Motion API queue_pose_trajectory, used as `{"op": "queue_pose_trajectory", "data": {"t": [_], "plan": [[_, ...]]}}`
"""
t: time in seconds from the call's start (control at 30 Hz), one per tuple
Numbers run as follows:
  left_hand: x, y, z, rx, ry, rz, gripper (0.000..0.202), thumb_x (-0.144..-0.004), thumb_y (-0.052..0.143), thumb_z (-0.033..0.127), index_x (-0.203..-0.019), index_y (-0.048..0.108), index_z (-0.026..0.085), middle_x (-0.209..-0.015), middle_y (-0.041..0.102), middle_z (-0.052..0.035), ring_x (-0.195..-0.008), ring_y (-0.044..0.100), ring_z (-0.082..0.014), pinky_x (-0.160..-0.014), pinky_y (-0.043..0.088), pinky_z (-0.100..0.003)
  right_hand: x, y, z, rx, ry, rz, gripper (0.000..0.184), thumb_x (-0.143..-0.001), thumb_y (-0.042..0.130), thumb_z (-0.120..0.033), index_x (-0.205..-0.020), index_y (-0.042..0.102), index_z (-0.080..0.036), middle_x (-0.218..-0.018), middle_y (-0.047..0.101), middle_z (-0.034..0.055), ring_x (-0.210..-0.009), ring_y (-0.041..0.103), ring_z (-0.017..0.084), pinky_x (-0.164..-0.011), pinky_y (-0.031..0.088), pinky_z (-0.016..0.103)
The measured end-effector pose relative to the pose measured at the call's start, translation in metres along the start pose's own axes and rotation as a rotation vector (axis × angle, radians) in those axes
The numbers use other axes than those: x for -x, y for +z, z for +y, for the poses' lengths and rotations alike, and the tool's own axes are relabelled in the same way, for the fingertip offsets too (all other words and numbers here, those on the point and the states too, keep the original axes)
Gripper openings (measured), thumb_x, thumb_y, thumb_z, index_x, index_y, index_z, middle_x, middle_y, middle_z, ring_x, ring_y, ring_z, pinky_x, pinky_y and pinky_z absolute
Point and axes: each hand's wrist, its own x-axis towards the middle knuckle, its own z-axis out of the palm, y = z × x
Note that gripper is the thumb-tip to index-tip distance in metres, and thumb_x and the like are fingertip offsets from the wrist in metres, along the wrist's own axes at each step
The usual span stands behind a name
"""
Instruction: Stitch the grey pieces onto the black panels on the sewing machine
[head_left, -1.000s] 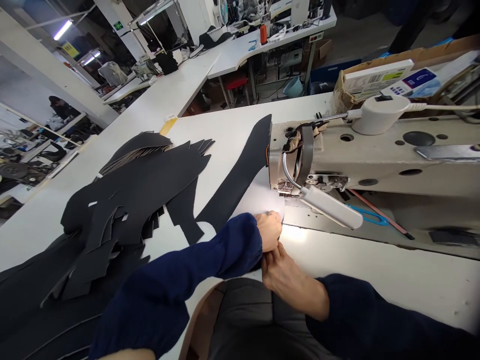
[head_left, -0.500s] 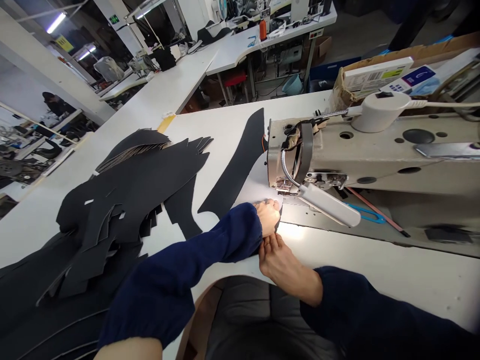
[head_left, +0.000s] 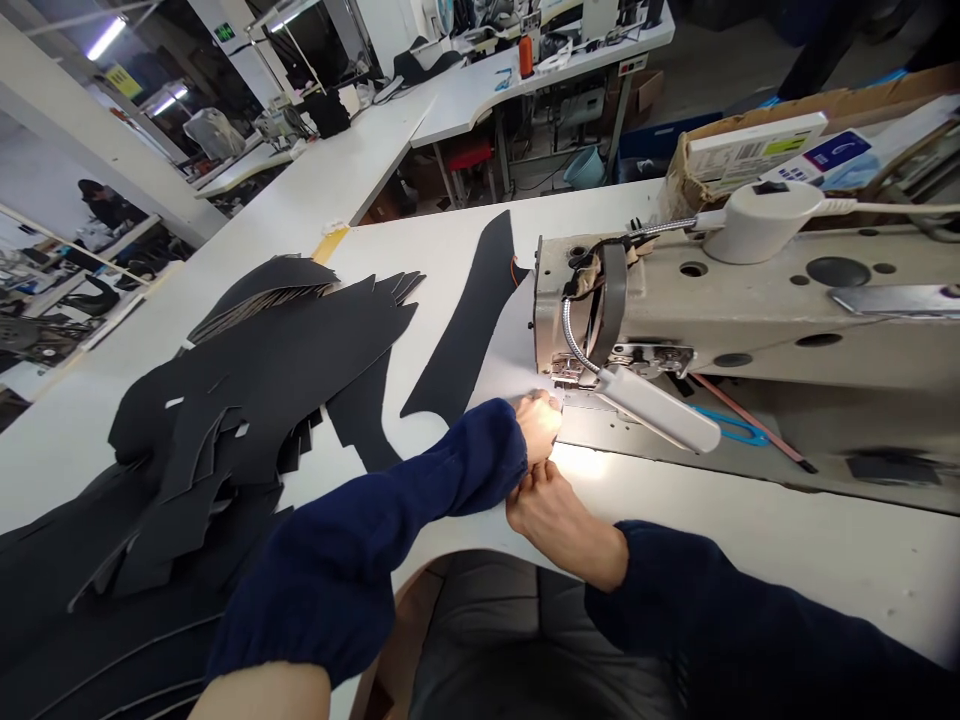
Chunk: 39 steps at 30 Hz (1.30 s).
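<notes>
Black cut piece [head_left: 469, 330] lies on the counter [head_left: 750, 540], its near end under the sewing machine [head_left: 735, 300] needle. Left hand [head_left: 538, 425] and right hand [head_left: 559, 515] pinch it, grip closed. Feeding evenly and keeping fingertips clear looks wise.

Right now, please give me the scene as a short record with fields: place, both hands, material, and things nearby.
place: white sewing table in a workshop
left hand: at the needle area of the sewing machine, on the piece under it
right hand: just behind the left, pinching the same piece
material: long black strip running out behind the machine
nearby: pile of black cut pieces; machine lamp; blue scissors
</notes>
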Motion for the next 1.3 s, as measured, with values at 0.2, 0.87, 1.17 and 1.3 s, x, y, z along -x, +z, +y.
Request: {"op": "queue_pose_trajectory", "data": {"t": [0.2, 0.87, 1.17, 1.3], "plan": [[0.009, 0.000, -0.006, 0.041, 0.012, -0.041, 0.030, -0.076, 0.051, 0.015, -0.105, 0.059, 0.009, -0.100, 0.059, -0.0131, -0.078, 0.062, -0.0214, -0.067, 0.048, -0.029, 0.000, 0.015, 0.006, 0.003, 0.034, 0.024, 0.020, -0.065, 0.051, -0.001, -0.079, 0.064, -0.005, -0.065, 0.063, 0.0169, -0.061, 0.059, 0.026, -0.060, 0.040, 0.041], [0.005, 0.002, -0.030, 0.085, 0.050, 0.062, 0.044, -0.077, 0.048, 0.015, -0.117, 0.063, 0.029, -0.106, 0.057, -0.0059, -0.091, 0.057, -0.0198, -0.078, 0.046, -0.028, -0.006, 0.011, 0.015, -0.066, -0.005, 0.183, 0.020, -0.079, 0.046, -0.003, -0.090, 0.063, -0.004, -0.088, 0.064, 0.0201, -0.083, 0.059, 0.026, -0.078, 0.044, 0.042], [0.013, -0.003, -0.016, -0.049, 0.107, 0.007, 0.027, -0.083, 0.047, 0.022, -0.097, 0.071, 0.020, -0.095, 0.060, -0.0075, -0.081, 0.057, -0.0201, -0.070, 0.045, -0.030, 0.000, 0.014, 0.009, -0.071, 0.040, 0.188, 0.021, -0.080, 0.047, -0.006, -0.094, 0.062, -0.003, -0.082, 0.064, 0.0198, -0.079, 0.061, 0.027, -0.073, 0.046, 0.043], [0.007, 0.002, -0.015, -0.035, 0.092, 0.043, 0.028, -0.085, 0.045, 0.021, -0.093, 0.071, 0.017, -0.093, 0.060, -0.0077, -0.077, 0.056, -0.0183, -0.066, 0.043, -0.028, -0.001, 0.018, 0.014, -0.058, 0.048, 0.205, 0.020, -0.078, 0.048, -0.005, -0.091, 0.063, -0.002, -0.081, 0.065, 0.0200, -0.080, 0.061, 0.028, -0.078, 0.046, 0.044]]}}
